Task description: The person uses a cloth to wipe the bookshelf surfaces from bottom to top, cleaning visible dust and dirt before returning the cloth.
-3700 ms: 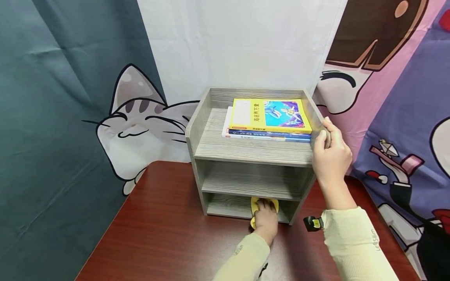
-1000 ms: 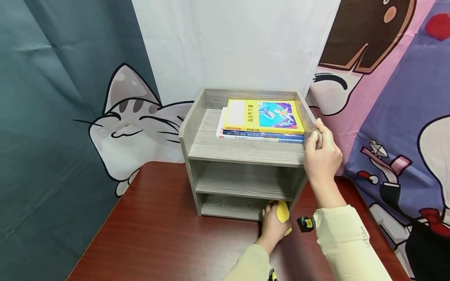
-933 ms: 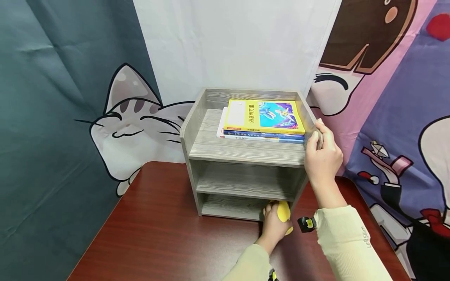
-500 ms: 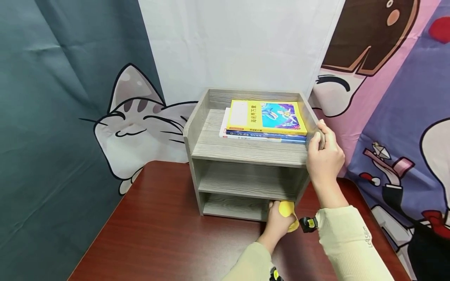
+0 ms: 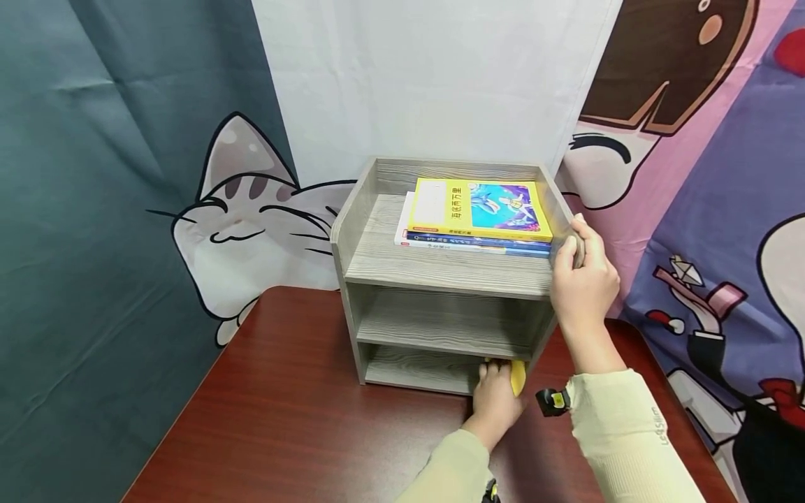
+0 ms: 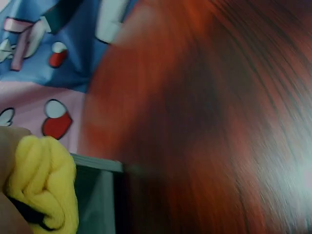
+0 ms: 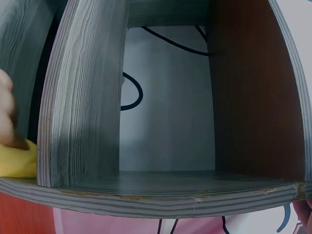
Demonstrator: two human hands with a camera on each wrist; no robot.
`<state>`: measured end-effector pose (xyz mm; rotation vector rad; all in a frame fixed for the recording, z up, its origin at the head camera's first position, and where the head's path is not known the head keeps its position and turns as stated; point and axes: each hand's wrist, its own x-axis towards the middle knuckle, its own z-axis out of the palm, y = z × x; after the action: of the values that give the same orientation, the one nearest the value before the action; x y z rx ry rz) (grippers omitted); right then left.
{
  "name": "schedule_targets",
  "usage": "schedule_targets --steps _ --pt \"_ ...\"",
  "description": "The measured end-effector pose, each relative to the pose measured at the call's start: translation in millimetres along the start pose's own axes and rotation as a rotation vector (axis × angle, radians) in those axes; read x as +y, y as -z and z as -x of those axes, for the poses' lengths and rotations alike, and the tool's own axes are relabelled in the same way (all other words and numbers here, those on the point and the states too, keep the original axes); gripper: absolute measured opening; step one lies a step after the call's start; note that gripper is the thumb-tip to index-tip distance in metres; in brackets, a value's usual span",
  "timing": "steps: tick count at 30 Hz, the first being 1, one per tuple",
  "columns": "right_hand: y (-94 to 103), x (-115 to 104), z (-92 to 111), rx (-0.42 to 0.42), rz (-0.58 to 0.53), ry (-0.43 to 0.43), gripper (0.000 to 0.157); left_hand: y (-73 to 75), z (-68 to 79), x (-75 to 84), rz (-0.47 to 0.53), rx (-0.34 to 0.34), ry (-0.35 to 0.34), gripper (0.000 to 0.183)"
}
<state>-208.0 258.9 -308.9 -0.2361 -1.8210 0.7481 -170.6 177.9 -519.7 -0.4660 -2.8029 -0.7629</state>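
Observation:
My left hand (image 5: 497, 398) reaches into the right end of the bottom compartment of a small grey wood-grain shelf (image 5: 440, 271). It grips a bunched yellow cloth (image 5: 518, 377), whose folds show beside the hand in the left wrist view (image 6: 48, 180). The far side of the cloth is hidden by the hand and the middle board. My right hand (image 5: 586, 276) holds the top front corner of the shelf's right side panel, thumb at the front. In the right wrist view, the left fingers (image 7: 7, 114) lie over the cloth at the left edge.
Stacked books (image 5: 478, 209), a yellow one on top, lie on the upper board near the right panel. The shelf stands on a reddish-brown table (image 5: 283, 419). Printed curtains (image 5: 440, 77) hang close behind and to the sides.
My left hand has carried the cloth from mid-bottom board to its right end. Since half a second ago, the hand has turned and less cloth shows. My right hand keeps its hold.

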Motion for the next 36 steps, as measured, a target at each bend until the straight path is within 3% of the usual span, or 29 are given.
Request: schedule_targets --steps 5,10,21,36 --pt "0.8 1 0 -0.006 0.003 0.004 0.032 -10.3 4.1 -5.4 -0.242 0.007 -0.098 0.064" --pt "-0.8 1 1 -0.014 0.004 0.010 0.032 -17.5 5.5 -13.7 -0.399 0.030 -0.160 0.069" --pt "0.0 2 -1 -0.001 0.004 0.016 0.031 -8.0 3.0 -36.1 -0.445 0.013 -0.212 0.071" --pt "-0.1 1 -1 0.000 -0.002 -0.020 0.031 29.6 6.0 -115.5 -0.530 0.030 -0.171 0.073"
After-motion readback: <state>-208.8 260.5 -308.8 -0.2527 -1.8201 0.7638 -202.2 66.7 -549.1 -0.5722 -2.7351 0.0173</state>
